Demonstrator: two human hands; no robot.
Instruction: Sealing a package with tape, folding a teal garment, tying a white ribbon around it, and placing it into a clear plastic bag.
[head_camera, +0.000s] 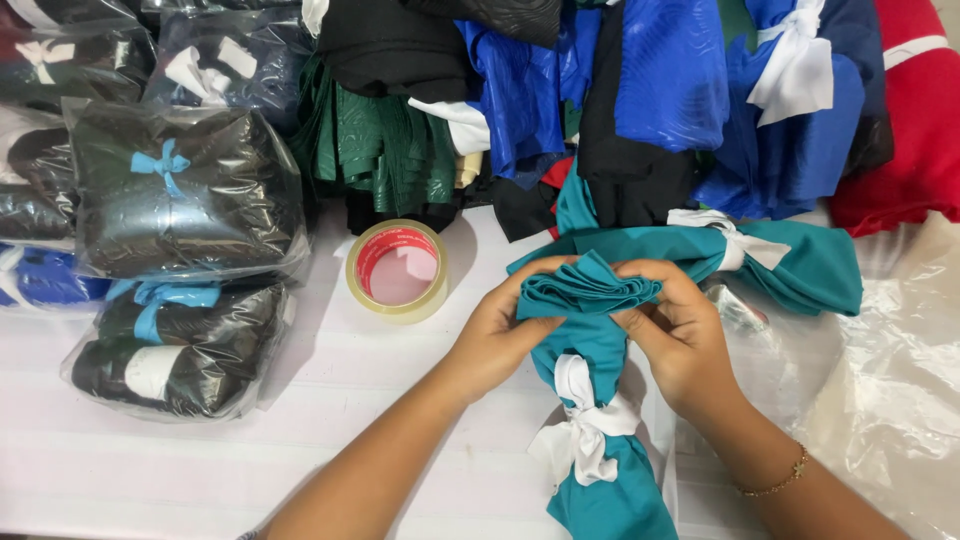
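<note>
White table (200, 470): one tape roll (398, 270), two teal bundles (590, 350); left hand (500, 330) and right hand (680, 335) grip one.

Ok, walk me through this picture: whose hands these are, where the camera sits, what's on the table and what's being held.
There is no machine here: a camera worn on a person's head looks down at their own two bare hands. The left hand and right hand both pinch the bunched top of a teal cloth bundle tied with a white strip. On the white table lie a roll of clear tape, dark bundles sealed in plastic bags, loose clear plastic, and a heap of blue, green, black and red cloth at the back.
</note>
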